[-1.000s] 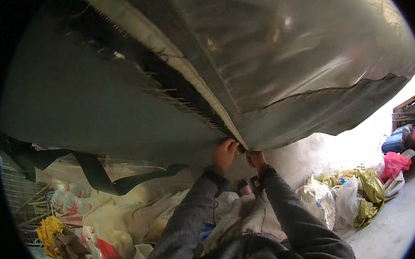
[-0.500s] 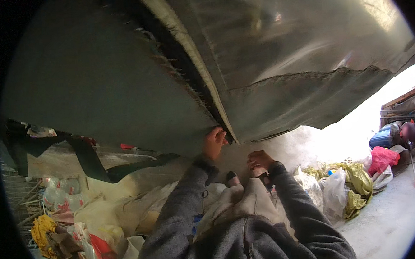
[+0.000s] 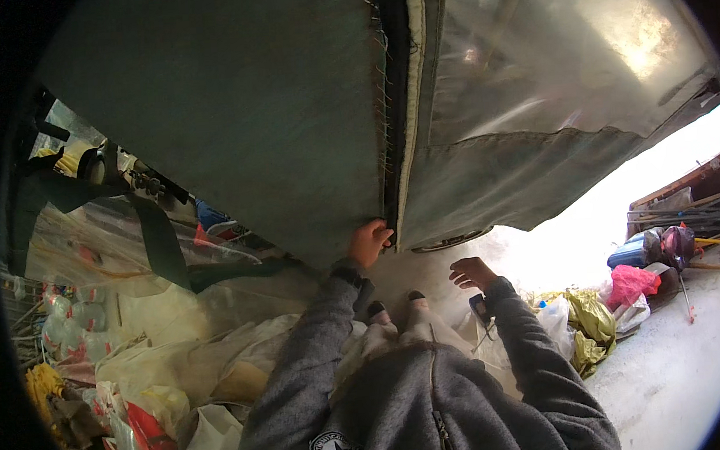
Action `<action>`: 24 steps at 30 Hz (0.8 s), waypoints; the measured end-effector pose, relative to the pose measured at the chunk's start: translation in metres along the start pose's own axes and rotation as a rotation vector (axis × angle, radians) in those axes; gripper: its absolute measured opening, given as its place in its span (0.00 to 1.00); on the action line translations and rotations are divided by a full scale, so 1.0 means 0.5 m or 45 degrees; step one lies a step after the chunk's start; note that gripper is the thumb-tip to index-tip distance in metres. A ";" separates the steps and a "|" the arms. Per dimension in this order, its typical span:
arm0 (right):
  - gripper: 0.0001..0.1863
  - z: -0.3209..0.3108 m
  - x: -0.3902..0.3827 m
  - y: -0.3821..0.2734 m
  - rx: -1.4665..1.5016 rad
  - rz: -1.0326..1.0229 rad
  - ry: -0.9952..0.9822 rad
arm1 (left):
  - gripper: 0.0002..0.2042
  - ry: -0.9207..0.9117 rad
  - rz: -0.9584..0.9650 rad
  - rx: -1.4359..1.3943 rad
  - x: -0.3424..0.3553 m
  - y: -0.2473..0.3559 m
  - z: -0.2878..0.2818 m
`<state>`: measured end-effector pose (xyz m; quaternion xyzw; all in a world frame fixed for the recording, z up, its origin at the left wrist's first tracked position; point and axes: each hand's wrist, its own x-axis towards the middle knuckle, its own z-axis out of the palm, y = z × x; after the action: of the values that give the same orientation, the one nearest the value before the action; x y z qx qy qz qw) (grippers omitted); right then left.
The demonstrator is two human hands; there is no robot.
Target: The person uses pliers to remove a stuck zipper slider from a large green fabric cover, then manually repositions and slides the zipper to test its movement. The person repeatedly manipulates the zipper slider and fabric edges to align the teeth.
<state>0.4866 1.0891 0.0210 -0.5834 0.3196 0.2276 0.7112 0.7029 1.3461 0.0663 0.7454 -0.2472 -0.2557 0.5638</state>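
Note:
My left hand (image 3: 366,243) pinches the lower end of a dark zipper strip (image 3: 390,157) on a hanging dark grey-green cover (image 3: 247,125). A pale edging band (image 3: 412,98) runs beside the strip, along frayed threads, and a shiny plastic panel (image 3: 556,64) lies to its right. My right hand (image 3: 472,272) hangs in the air a little right of and below my left, fingers apart and holding nothing. A small dark device (image 3: 479,307) is at my right wrist.
At left are a dangling dark strap (image 3: 156,241), clear plastic bottles (image 3: 77,316), a wire rack and piled bags (image 3: 150,427). At right, pink and olive bags (image 3: 593,326) lie on the pale ground (image 3: 651,397) near blue containers (image 3: 633,248) and timber. My feet are below.
My right hand has let go of the strip's lower end, moved rightward and opened. My left hand stays on it. The view has shifted, with the strip now nearly vertical.

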 end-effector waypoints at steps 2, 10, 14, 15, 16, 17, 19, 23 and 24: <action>0.15 0.022 0.002 -0.010 -0.080 -0.019 0.033 | 0.10 0.039 0.010 -0.100 -0.004 -0.013 0.003; 0.13 0.063 -0.025 -0.038 -0.074 0.015 0.034 | 0.10 -0.015 -0.005 -0.092 -0.017 -0.036 -0.003; 0.14 0.055 -0.032 -0.031 -0.013 -0.046 -0.020 | 0.09 0.028 0.051 -0.119 -0.035 -0.015 -0.016; 0.14 0.051 -0.031 -0.028 -0.016 -0.063 -0.004 | 0.09 0.034 0.090 -0.153 -0.040 -0.005 -0.022; 0.14 0.047 -0.029 -0.026 -0.030 -0.074 0.024 | 0.09 0.068 0.114 -0.083 -0.046 0.006 -0.031; 0.14 0.043 -0.028 -0.023 0.007 -0.101 -0.006 | 0.09 0.086 0.132 -0.047 -0.056 0.019 -0.043; 0.15 0.033 -0.027 -0.020 0.055 -0.139 -0.040 | 0.09 0.143 0.169 -0.006 -0.073 0.055 -0.066; 0.12 0.030 -0.035 -0.025 0.199 -0.107 -0.112 | 0.07 0.253 0.307 0.051 -0.102 0.159 -0.090; 0.12 0.036 -0.037 -0.030 0.179 -0.099 -0.091 | 0.07 0.264 0.350 0.053 -0.104 0.190 -0.089</action>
<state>0.4875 1.1041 0.0465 -0.5355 0.2863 0.1973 0.7696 0.6859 1.3894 0.1738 0.7385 -0.2927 -0.0929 0.6002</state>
